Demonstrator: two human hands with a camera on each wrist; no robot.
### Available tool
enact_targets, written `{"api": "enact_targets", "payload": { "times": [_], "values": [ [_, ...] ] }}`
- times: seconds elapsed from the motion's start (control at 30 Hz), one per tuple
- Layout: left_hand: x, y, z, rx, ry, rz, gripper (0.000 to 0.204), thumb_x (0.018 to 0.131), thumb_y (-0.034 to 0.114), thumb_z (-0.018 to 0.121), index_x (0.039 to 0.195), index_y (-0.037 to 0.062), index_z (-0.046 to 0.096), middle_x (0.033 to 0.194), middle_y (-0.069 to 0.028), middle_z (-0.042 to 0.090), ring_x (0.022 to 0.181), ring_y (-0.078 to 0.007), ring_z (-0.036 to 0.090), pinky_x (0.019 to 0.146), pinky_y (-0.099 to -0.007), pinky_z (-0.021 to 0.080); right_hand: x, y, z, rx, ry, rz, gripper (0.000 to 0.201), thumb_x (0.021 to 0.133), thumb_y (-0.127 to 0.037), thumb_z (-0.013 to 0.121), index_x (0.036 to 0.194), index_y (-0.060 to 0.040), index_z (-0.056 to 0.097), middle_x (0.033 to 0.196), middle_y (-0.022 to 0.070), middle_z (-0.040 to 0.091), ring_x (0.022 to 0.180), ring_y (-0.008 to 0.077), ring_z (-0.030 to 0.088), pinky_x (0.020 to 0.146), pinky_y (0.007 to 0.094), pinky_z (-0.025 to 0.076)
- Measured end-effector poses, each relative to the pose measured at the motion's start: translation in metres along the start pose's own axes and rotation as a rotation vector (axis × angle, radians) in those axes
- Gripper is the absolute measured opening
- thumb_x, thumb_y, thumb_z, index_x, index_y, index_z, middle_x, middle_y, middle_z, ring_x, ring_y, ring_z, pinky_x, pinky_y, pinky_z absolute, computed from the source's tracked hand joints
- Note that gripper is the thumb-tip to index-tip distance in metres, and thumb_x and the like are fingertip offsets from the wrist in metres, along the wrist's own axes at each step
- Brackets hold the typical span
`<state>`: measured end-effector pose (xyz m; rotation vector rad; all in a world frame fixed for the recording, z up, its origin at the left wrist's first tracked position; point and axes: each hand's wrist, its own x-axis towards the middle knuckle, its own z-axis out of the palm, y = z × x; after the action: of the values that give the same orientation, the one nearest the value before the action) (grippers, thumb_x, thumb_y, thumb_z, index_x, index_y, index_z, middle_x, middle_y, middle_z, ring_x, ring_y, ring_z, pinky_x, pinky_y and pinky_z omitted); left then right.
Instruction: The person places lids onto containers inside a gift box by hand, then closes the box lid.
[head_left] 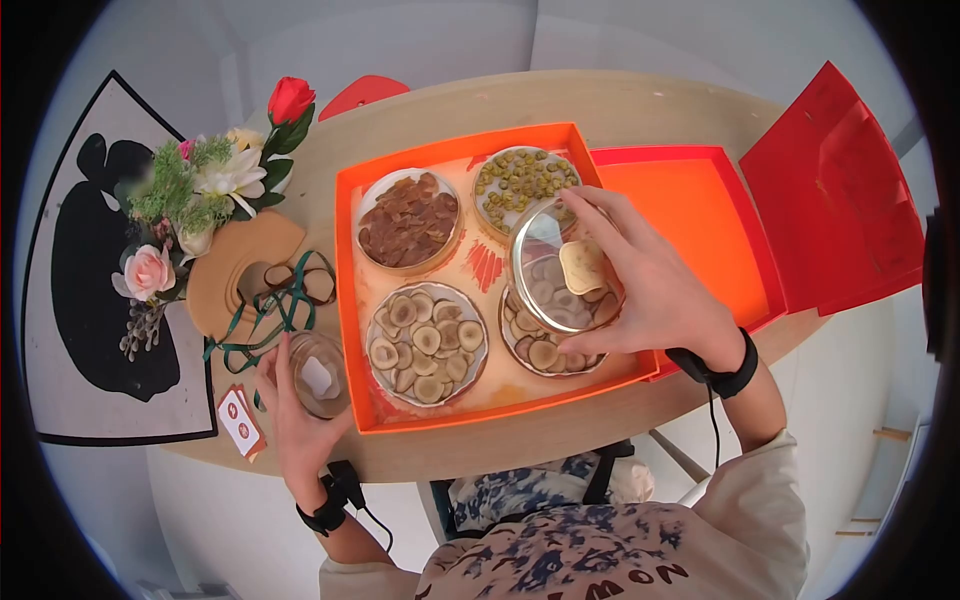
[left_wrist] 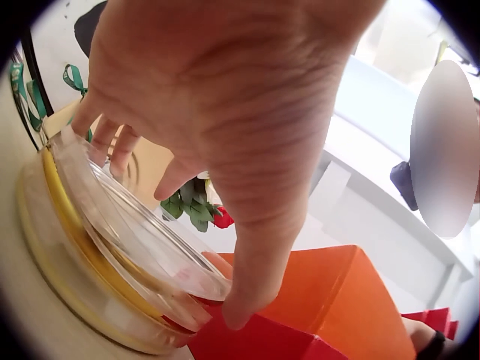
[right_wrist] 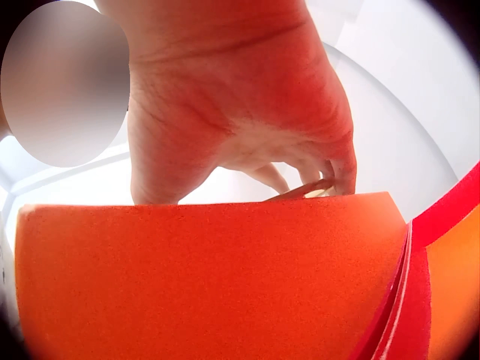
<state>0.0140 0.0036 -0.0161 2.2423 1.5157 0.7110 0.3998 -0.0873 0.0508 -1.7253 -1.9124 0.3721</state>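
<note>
My right hand (head_left: 655, 280) holds a clear round lid (head_left: 543, 262) by its rim, tilted over the front right tub of dried round slices (head_left: 545, 355). A cream label (head_left: 582, 267) shows on this lid. In the right wrist view, the box wall hides most of the lid. Left of the orange box (head_left: 520, 400), my left hand (head_left: 300, 420) spans a clear round lid (left_wrist: 161, 232), thumb and fingers at its rim. It lies tilted on a gold-banded clear piece (left_wrist: 71, 247). Another tub of slices (head_left: 427, 343), one of brown flakes (head_left: 408, 220) and one of green-yellow buds (head_left: 525, 190) fill the box's other corners.
A red-rimmed orange tray (head_left: 690, 230) and an upright red panel (head_left: 835, 190) stand to the right. At the left are artificial flowers (head_left: 200, 190), a tan curved piece (head_left: 215, 275), green ribbon (head_left: 290, 295) and small cards (head_left: 240, 420).
</note>
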Motion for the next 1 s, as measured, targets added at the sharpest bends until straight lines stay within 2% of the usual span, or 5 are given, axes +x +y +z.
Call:
{"api": "enact_targets", "payload": {
  "times": [0.37,0.47,0.57,0.77,1.0],
  "values": [
    [-0.004,-0.004,-0.016,-0.193,0.087,0.018,0.080,0.075,0.024,0.076,0.148,0.0095,0.045,0.154,-0.0196,0.037,0.145,-0.0339,0.031,0.115,-0.0469,0.030,0.001,0.005,-0.003,0.052,-0.012,-0.079,0.115,0.060,-0.046,0.090,0.150,-0.0009,0.033,0.144,0.0217,0.040,0.128,0.0401,0.048,0.104,0.0450,0.045],
    [0.002,0.016,-0.030,-0.894,0.226,-0.115,0.076,0.097,0.054,0.043,0.157,0.0105,0.026,0.157,-0.0195,0.032,0.146,-0.0356,0.029,0.116,-0.0483,0.028,0.010,0.008,-0.011,0.003,0.013,-0.091,0.117,0.059,-0.042,0.092,0.152,-0.0046,0.033,0.144,0.0210,0.040,0.129,0.0391,0.046,0.107,0.0434,0.041],
    [0.010,0.056,-0.050,-1.677,0.128,-0.199,0.079,0.096,0.054,0.047,0.158,0.0112,0.023,0.157,-0.0213,0.030,0.144,-0.0433,0.029,0.117,-0.0511,0.026,0.029,0.014,-0.018,-0.095,0.005,-0.111,0.114,0.062,-0.043,0.090,0.152,-0.0052,0.033,0.143,0.0199,0.042,0.131,0.0378,0.043,0.108,0.0434,0.040],
    [0.021,0.092,-0.037,-2.025,0.001,-0.387,0.073,0.096,0.051,0.045,0.156,0.0153,0.027,0.160,-0.0205,0.020,0.145,-0.0460,0.024,0.115,-0.0660,0.023,0.072,0.036,-0.010,-0.295,-0.052,-0.088,0.112,0.067,-0.053,0.084,0.152,-0.0024,0.032,0.146,0.0190,0.040,0.135,0.0359,0.038,0.111,0.0435,0.038],
    [0.027,0.075,0.001,-1.874,-0.114,-0.339,0.054,0.097,0.020,0.049,0.146,0.0010,0.038,0.141,-0.0159,0.052,0.130,-0.0293,0.053,0.102,-0.0389,0.051,0.092,0.046,0.004,-0.266,-0.139,-0.037,0.115,0.065,-0.063,0.079,0.149,0.0024,0.036,0.143,0.0225,0.042,0.135,0.0365,0.039,0.111,0.0434,0.038]
  ]
}}
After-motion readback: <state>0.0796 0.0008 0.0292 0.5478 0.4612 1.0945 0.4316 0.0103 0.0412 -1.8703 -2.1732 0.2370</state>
